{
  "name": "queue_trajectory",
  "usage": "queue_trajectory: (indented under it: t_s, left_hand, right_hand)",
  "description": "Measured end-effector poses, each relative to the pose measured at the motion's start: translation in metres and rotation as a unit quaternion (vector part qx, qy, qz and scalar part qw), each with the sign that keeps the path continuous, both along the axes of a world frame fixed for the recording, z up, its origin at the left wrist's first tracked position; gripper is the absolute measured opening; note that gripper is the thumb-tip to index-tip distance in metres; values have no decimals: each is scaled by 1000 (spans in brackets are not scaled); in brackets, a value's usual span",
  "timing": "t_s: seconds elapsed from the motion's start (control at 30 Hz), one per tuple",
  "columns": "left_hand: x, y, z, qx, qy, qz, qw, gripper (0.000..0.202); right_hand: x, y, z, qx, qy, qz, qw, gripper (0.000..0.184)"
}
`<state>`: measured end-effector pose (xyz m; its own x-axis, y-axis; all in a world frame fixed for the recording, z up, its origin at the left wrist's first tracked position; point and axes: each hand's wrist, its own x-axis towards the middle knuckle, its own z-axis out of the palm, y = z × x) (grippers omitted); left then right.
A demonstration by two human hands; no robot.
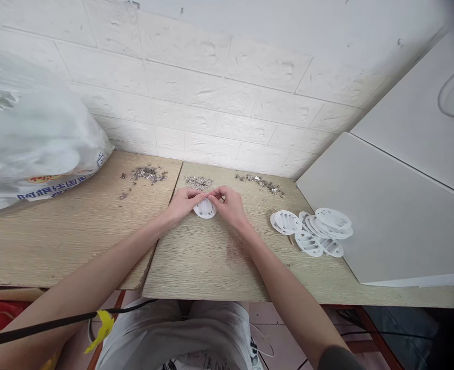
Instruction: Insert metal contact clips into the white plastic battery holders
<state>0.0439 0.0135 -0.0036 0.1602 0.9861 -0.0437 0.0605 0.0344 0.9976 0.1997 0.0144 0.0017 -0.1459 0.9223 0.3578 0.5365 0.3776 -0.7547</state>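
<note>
With fingers of left hand (185, 202) and right hand (230, 206) pinched narrow, holding a white disc (204, 209) by its 12 o'clock edge, at 6 o'clock from the middle metal bits (199, 182). Seemingly fitting one there; next calling for steady, fine pressing.

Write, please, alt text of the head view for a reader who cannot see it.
A left hand and right hand hold a round white disc by its far edge over a wooden tabletop. Small silvery parts lie in three piles beyond, similar discs at right, a bulging bag at left.
</note>
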Motion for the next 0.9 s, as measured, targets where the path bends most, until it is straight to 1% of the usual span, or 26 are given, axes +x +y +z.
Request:
queue_trajectory:
  t_s: [0.17, 0.33, 0.5, 0.63, 0.8, 0.9]
  left_hand:
    - [1, 0, -1, -8, -27, -2, 1000, 35]
    - [3, 0, -1, -55, -92, 11, 994, 32]
    - [3, 0, 2, -72, -119, 10, 990, 28]
    - [4, -1, 4, -80, -127, 16, 989, 27]
    - [4, -2, 6, -87, -129, 17, 988, 26]
    - [3, -2, 5, -88, -122, 17, 989, 24]
  right_hand:
    - [1, -2, 4, -54, 44, -7, 998, 7]
    - [2, -2, 6, -74, 78, -6, 994, 8]
    - [1, 1, 2, -69, 103, 19, 992, 13]
    - [0, 1, -1, -72, 118, 24, 990, 17]
    - [1, 1, -1, -51, 109, 30, 992, 14]
    - [2, 2, 0, -56, 118, 40, 991, 14]
